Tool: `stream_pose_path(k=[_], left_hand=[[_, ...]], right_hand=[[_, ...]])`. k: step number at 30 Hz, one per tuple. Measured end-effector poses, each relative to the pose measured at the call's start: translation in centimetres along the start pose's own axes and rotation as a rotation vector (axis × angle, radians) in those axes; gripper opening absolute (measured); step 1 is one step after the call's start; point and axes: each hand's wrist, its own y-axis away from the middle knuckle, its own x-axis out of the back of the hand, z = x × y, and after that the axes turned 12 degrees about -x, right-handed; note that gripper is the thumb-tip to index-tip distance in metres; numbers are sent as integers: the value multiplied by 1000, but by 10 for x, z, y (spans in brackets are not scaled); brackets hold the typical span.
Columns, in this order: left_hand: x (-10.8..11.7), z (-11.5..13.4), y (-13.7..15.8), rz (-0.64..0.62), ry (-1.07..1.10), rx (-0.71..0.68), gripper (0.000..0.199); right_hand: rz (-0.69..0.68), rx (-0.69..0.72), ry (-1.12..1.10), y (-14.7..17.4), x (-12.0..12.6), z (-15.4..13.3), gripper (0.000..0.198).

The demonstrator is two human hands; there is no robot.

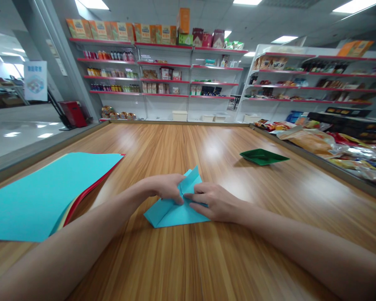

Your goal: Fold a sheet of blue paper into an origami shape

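A partly folded sheet of light blue paper (175,218) rests on the wooden table in front of me, with one pointed flap standing up at its far side. My left hand (166,187) grips it from the left, thumb pressed on top and the other fingers partly hidden behind the raised flap. From the right, my right hand (215,201) holds the paper near its middle, index finger pointing at the fold and thumb lower down on the sheet. Farther right sits a dark green folded paper shape (263,156), like a shallow boat, touched by neither hand.
A stack of coloured paper sheets (47,192), light blue on top with red and cream edges below, lies at the left. The wooden table (181,142) has a raised rim. Packaged snacks (329,142) are piled beyond its right edge. Stocked shelves (163,62) stand behind.
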Motion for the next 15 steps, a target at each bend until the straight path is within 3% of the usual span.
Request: stream_pose_path(k=[8, 15], left_hand=[[-1, -11, -3, 6, 61, -34, 40], [-1, -21, 0, 9, 359, -15, 26]], right_hand=[[31, 2, 21, 1, -4, -2, 32], [34, -5, 61, 0, -4, -4, 34]])
